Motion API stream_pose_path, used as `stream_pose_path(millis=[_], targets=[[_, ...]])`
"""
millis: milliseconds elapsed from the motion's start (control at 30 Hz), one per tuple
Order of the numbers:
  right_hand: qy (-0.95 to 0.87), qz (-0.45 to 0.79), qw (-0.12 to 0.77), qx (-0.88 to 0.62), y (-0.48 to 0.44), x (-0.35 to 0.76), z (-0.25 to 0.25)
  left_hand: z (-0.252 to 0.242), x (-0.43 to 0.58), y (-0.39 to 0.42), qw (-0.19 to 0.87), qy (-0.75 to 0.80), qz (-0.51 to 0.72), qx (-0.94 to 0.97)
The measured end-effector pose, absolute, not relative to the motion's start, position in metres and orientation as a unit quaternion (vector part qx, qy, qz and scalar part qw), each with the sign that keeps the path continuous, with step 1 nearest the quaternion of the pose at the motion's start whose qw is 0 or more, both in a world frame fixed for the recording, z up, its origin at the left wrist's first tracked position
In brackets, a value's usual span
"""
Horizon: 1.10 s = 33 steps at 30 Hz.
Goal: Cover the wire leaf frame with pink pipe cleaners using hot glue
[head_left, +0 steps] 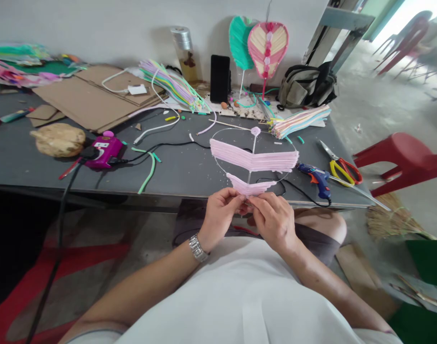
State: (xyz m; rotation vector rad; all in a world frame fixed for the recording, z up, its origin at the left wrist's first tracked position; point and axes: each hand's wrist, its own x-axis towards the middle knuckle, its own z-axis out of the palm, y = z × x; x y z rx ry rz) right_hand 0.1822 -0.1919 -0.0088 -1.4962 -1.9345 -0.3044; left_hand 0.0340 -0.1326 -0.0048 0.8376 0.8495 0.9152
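Note:
A wire leaf-shaped frame (218,138) lies at the table's near edge, partly filled with rows of pink straws (252,160) in a V pattern along a central stick. My left hand (220,212) and my right hand (272,217) meet at the frame's lower tip, over my lap. Both pinch the lowest pink straw piece (249,187) with closed fingers. A metal watch is on my left wrist.
A blue glue gun (317,177) and yellow-red scissors (342,168) lie right of the frame. A purple glue gun (103,150), cardboard sheets (96,98), straw bundles (299,120), a phone (219,71), finished leaf fans (267,45) and a bag (306,86) crowd the grey table (32,157). Red chair (405,160) to the right.

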Motion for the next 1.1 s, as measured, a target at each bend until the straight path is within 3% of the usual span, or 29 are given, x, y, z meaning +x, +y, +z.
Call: stream_pose_path(millis=[1100], targets=[[-0.770,-0.201,0.256,-0.548,-0.183,0.188,0.021,-0.013,0.040,-0.132,0.709,0.376,0.433,0.411]])
